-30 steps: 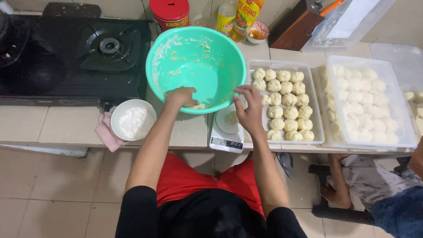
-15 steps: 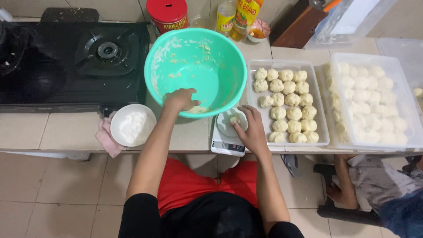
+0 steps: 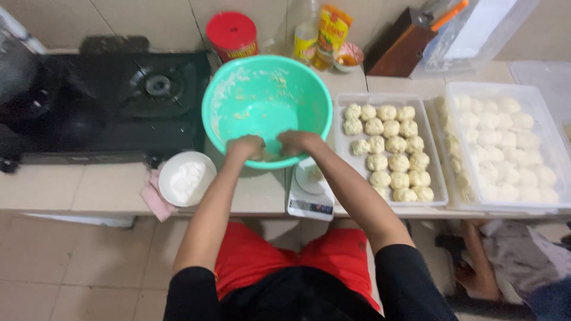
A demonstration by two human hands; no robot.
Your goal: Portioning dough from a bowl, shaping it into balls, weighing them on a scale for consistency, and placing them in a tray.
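Note:
Both my hands reach into a large turquoise bowl [image 3: 238, 95] smeared with dough on the counter. My left hand [image 3: 245, 146] is curled at the bowl's near wall. My right hand [image 3: 296, 141] is beside it, fingers bent on the pale dough at the bowl's bottom; the dough is mostly hidden by the hands. A small white kitchen scale [image 3: 309, 193] with a round plate stands just in front of the bowl, under my right forearm.
A white bowl of flour [image 3: 185, 178] sits on a pink cloth at left. A tray of dough balls [image 3: 389, 145] and a clear box of white balls [image 3: 505, 148] are at right. Black gas stove [image 3: 107, 101] at left; red-lidded jar [image 3: 232, 35] and bottles behind. Another person's arm [image 3: 482, 261] shows at lower right.
My right hand has left the scale and moved up into the turquoise bowl beside my left hand. The left hand stayed at the bowl's near wall.

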